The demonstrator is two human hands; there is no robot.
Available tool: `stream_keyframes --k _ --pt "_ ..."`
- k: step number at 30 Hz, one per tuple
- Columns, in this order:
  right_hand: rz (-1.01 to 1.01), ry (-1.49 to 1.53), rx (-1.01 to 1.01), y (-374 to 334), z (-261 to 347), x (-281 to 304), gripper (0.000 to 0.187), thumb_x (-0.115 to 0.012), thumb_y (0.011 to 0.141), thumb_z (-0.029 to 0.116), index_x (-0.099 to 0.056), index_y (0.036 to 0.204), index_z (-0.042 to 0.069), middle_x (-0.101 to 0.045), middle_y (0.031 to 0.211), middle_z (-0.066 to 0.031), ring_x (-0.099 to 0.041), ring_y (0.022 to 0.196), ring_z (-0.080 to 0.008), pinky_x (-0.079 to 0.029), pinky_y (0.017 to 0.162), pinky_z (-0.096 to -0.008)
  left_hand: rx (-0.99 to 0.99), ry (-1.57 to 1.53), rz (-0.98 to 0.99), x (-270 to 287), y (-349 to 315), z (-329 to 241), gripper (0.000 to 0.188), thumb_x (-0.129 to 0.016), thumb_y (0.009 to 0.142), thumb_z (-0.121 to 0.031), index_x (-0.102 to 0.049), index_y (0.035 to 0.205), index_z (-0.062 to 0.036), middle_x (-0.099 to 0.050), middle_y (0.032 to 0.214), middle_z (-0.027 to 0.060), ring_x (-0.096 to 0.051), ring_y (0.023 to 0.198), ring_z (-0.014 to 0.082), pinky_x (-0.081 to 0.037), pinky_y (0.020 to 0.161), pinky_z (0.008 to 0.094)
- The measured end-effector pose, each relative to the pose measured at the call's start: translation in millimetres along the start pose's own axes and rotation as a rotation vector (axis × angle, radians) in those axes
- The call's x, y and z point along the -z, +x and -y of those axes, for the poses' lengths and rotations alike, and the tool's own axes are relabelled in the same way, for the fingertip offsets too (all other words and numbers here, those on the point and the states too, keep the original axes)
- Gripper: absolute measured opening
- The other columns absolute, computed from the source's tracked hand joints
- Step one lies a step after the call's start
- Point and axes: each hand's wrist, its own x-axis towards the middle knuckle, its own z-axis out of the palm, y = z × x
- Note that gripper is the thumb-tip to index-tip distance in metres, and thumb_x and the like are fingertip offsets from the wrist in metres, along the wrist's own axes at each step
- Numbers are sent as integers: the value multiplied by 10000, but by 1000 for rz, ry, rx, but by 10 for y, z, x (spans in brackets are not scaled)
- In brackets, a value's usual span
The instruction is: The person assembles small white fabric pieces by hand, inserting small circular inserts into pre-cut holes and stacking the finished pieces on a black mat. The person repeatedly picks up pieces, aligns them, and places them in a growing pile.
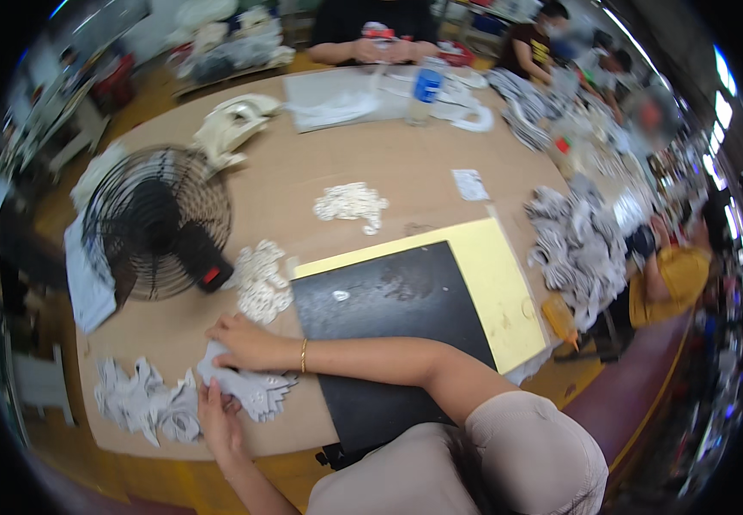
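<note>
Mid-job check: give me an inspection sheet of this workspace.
Surface: brown tabletop, bearing a black board over a yellow sheet.
Job's things: grey fabric pieces at the hands; grey heap to their left; two piles of small pale pieces beyond.
Clutter: black fan, blue-labelled bottle, larger grey pile at right.
Hands: left and right both have fingers on the grey fabric pieces; grip tightness unclear.
Cables: nothing seen.
Surroundings: co-worker across the table; others at upper right, blurred.
</note>
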Motion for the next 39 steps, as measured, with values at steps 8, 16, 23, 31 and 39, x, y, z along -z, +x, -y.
stream_keyframes --k 8,16,23,31,39 --pt "-129 24 177 -998 -18 853 388 -706 804 209 -627 1148 47 -527 1176 -139 -498 1109 -333 -428 947 -416 -134 548 -85 -151 279 6 636 -666 921 -330 -432 1362 64 -530 1342 184 -524 1192 252 -399 1020 347" --pt "-137 -605 -542 -2768 -371 2571 225 -664 808 131 -669 1023 66 -629 996 -106 -607 942 -302 -481 850 -408 -223 422 -253 -439 237 -22 665 -723 877 -231 -398 1374 68 -543 1305 191 -545 1153 272 -424 994 360" --pt "38 -959 -763 -3953 -472 2970 168 -570 800 81 -655 945 89 -625 949 -79 -613 918 -256 -453 798 -418 3 310 -76 -483 254 -186 512 -730 846 -127 -511 1271 54 -608 1201 160 -595 1056 239 -465 937 350" --pt "196 -947 -776 -3978 -767 2980 125 -659 723 195 -683 753 76 -642 805 -91 -636 821 -270 -462 796 -403 -132 284 -69 -694 33 -100 482 -753 808 -81 -557 1234 27 -639 1159 108 -618 1017 196 -491 884 313" --pt "74 -677 -807 -3733 -504 3040 81 -656 724 123 -626 723 48 -660 824 -107 -647 711 -250 -483 717 -404 -185 266 54 -764 -109 -135 485 -756 795 -62 -563 1232 14 -650 1130 85 -618 1001 158 -493 875 287"
